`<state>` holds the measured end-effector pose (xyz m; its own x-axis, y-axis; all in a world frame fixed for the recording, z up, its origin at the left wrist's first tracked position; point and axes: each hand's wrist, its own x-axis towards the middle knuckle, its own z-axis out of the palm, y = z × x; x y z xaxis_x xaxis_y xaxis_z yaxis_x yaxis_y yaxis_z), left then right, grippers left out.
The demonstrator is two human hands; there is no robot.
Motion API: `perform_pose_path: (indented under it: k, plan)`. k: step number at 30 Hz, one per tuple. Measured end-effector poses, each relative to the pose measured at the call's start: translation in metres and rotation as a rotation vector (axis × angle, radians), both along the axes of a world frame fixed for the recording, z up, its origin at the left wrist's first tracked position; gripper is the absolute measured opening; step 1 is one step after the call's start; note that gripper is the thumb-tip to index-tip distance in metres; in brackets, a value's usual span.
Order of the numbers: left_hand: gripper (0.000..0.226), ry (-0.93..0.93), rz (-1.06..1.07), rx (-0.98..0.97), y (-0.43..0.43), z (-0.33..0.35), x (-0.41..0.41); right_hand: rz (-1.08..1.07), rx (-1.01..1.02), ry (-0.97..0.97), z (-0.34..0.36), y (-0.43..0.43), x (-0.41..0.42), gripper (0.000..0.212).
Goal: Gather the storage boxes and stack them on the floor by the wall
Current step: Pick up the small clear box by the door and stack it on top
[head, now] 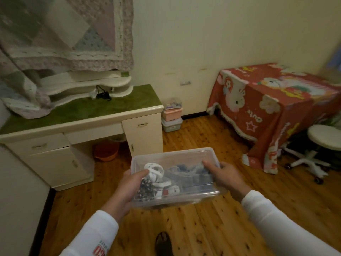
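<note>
Clear plastic box (177, 159), left hand (129, 189), right hand (227, 178) gripping

a home bedroom is shown: a cream dressing table (81, 126) draped with a quilt (60, 34), a pine plank floor (203, 228), and a cartoon-print cloth (267, 108) covering furniture.

Gripping clear box (173, 157) by both ends: left hand (129, 189) at 8 o'clock, thumb on top; right hand (227, 179) at 3 o'clock, thumb on top. White-sleeved forearms (267, 213) in from 7 and 5 o'clock.
</note>
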<state>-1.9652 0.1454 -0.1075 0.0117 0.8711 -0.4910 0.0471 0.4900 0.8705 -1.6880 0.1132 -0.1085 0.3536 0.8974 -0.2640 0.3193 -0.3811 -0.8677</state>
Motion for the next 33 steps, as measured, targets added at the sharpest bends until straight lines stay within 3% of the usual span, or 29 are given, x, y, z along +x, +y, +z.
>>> perform_pose_path:
  k: [8, 16, 20, 24, 29, 33]
  plan:
    - [0.060, -0.027, -0.107, -0.036, 0.188, -0.008, 0.069, -0.123, -0.032, -0.027, 0.010, 0.146, 0.066, 0.039]
    - [0.042, -0.018, -0.186, 0.029, 0.342, 0.008, 0.130, -0.223, -0.049, 0.030, 0.011, 0.280, 0.123, 0.050]
    - [0.043, -0.024, -0.182, 0.014, 0.402, 0.014, 0.164, -0.240, -0.052, 0.046, 0.004, 0.344, 0.156, 0.052]
    - [0.044, -0.030, -0.189, -0.023, 0.460, 0.007, 0.202, -0.190, -0.058, 0.056, -0.008, 0.412, 0.196, 0.053]
    - [0.051, -0.005, -0.053, -0.045, 0.539, -0.006, 0.262, -0.101, -0.059, 0.072, -0.022, 0.511, 0.257, 0.050]
    - [0.040, 0.028, -0.011, -0.065, 0.600, -0.010, 0.306, -0.021, -0.051, 0.063, -0.025, 0.586, 0.304, 0.047]
